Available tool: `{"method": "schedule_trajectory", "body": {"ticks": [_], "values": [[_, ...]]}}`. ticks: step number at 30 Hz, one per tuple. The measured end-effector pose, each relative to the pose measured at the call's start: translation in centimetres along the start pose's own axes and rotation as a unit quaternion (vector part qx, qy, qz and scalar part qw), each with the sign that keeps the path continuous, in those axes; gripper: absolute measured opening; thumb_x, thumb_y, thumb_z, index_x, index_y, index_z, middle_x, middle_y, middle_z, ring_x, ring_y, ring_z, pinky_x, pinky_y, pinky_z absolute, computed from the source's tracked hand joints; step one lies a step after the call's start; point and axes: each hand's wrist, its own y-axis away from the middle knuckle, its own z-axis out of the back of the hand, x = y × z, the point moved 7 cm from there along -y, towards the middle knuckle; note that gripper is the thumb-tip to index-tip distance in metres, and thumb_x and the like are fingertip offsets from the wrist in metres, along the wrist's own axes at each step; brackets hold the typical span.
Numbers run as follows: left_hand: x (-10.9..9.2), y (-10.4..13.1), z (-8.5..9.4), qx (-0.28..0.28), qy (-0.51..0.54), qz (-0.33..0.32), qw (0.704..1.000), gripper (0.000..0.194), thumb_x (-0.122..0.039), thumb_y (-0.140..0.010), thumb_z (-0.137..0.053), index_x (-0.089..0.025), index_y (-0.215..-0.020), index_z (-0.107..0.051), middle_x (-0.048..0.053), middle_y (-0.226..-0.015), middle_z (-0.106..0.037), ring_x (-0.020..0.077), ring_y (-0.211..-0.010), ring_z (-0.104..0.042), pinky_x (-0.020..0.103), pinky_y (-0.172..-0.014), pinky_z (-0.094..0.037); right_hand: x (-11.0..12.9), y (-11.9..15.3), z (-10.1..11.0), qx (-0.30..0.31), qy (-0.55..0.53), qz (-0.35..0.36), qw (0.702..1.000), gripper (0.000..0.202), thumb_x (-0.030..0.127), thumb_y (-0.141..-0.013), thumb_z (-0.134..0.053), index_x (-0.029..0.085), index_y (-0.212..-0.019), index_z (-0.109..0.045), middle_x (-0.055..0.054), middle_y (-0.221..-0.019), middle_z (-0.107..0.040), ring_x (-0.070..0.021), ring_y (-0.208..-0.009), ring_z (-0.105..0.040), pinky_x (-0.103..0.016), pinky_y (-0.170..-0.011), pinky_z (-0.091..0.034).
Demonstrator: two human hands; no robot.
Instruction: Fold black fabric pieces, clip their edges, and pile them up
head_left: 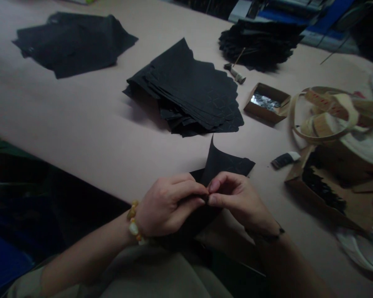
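A thin black sheet (225,161), perhaps fabric or leather, is pinched at the table's front edge, with one corner curling upward. My left hand (170,203), wearing a beaded bracelet, grips the sheet between thumb and fingers. Right beside it, my right hand (239,198) pinches the same spot with thumb and forefinger, and the fingertips of both hands nearly meet. Whether a small part sits between the fingertips cannot be made out. Beyond the hands lies a fanned stack of black sheets (195,87) with faint line patterns.
More black sheets (77,43) lie far left, and another black pile (257,41) sits at the back. At right are a small box of shiny pieces (265,101), a tube (236,74), tape rolls (323,120) and a cardboard box (354,207) holding black pieces.
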Motion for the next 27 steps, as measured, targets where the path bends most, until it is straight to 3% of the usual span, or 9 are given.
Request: {"method": "schedule_trajectory", "body": {"ticks": [3,8,14,18,20,23,25,27], "values": [[-0.3,0.3,0.2,-0.03,-0.032,-0.016,0.999,0.019,-0.017,-0.091,-0.055,-0.018,-0.103,-0.069,0.007,-0.09,-0.069,0.0144,-0.08,-0.065,0.023,-0.074,-0.051,-0.7,0.0,0.0,-0.001,-0.01,-0.027,1.0,0.023,0.021,-0.063,-0.088,0.016,-0.074,-0.069,0.001,-0.07,-0.067,-0.0072,-0.061,-0.06,-0.016,-0.056,-0.049],[-0.9,0.4,0.3,-0.071,-0.057,-0.051,0.995,0.018,-0.009,-0.086,-0.061,-0.016,-0.101,-0.068,0.006,-0.088,-0.07,0.0119,-0.077,-0.066,0.018,-0.07,-0.051,-1.5,0.0,-0.2,0.001,-0.073,-0.064,0.995,0.03,0.023,-0.056,-0.091,0.014,-0.073,-0.068,0.001,-0.064,-0.066,-0.0071,-0.054,-0.059,-0.015,-0.052,-0.049],[-1.3,0.6,0.4,-0.095,-0.078,-0.079,0.989,0.022,-0.005,-0.083,-0.063,-0.016,-0.101,-0.068,0.005,-0.087,-0.07,0.0101,-0.074,-0.066,0.016,-0.068,-0.051,-1.7,-0.2,-0.2,0.009,-0.101,-0.067,0.993,0.032,0.022,-0.054,-0.092,0.014,-0.073,-0.068,0.001,-0.066,-0.067,-0.0071,-0.056,-0.061,-0.014,-0.052,-0.05],[-1.0,0.7,0.3,-0.092,-0.056,-0.061,0.992,0.023,-0.007,-0.083,-0.064,-0.019,-0.1,-0.072,0.005,-0.089,-0.072,0.0122,-0.075,-0.068,0.018,-0.068,-0.052,-1.6,-0.1,-0.3,0.017,-0.102,-0.057,0.993,0.032,0.022,-0.056,-0.091,0.015,-0.078,-0.068,0.002,-0.068,-0.067,-0.0069,-0.057,-0.06,-0.014,-0.052,-0.049],[-0.2,0.8,0.4,-0.096,-0.023,0.001,0.995,0.026,-0.012,-0.082,-0.067,-0.022,-0.105,-0.072,0.004,-0.09,-0.073,0.0133,-0.076,-0.067,0.02,-0.07,-0.052,-1.1,0.0,-0.4,0.021,-0.1,-0.025,0.994,0.034,0.022,-0.06,-0.089,0.018,-0.088,-0.071,0.002,-0.072,-0.067,-0.0067,-0.061,-0.06,-0.015,-0.055,-0.048],[2.3,1.3,0.2,-0.107,0.113,0.172,0.973,0.046,-0.022,-0.08,-0.073,-0.024,-0.124,-0.063,0.0,-0.079,-0.068,0.0114,-0.069,-0.063,0.02,-0.068,-0.051,0.0,0.2,-0.4,0.01,-0.034,0.045,0.998,0.025,0.023,-0.07,-0.084,0.02,-0.093,-0.073,0.001,-0.08,-0.068,-0.0071,-0.066,-0.059,-0.017,-0.06,-0.048],[3.9,1.9,-1.0,-0.08,0.256,0.276,0.923,0.045,-0.029,-0.079,-0.074,-0.021,-0.122,-0.062,-0.001,-0.077,-0.065,0.0111,-0.069,-0.061,0.02,-0.066,-0.051,1.0,0.4,-0.5,0.004,0.029,0.103,0.994,0.013,0.022,-0.075,-0.079,0.02,-0.086,-0.073,0.0,-0.085,-0.068,-0.0092,-0.073,-0.061,-0.02,-0.065,-0.05],[4.9,2.6,-2.3,-0.049,0.372,0.346,0.86,0.032,-0.037,-0.079,-0.075,-0.017,-0.103,-0.067,0.001,-0.077,-0.065,0.0123,-0.07,-0.062,0.021,-0.063,-0.05,1.7,0.6,-0.7,0.003,0.079,0.151,0.985,0.007,0.019,-0.078,-0.076,0.02,-0.083,-0.072,-0.001,-0.088,-0.067,-0.0119,-0.082,-0.062,-0.023,-0.072,-0.051]]}}
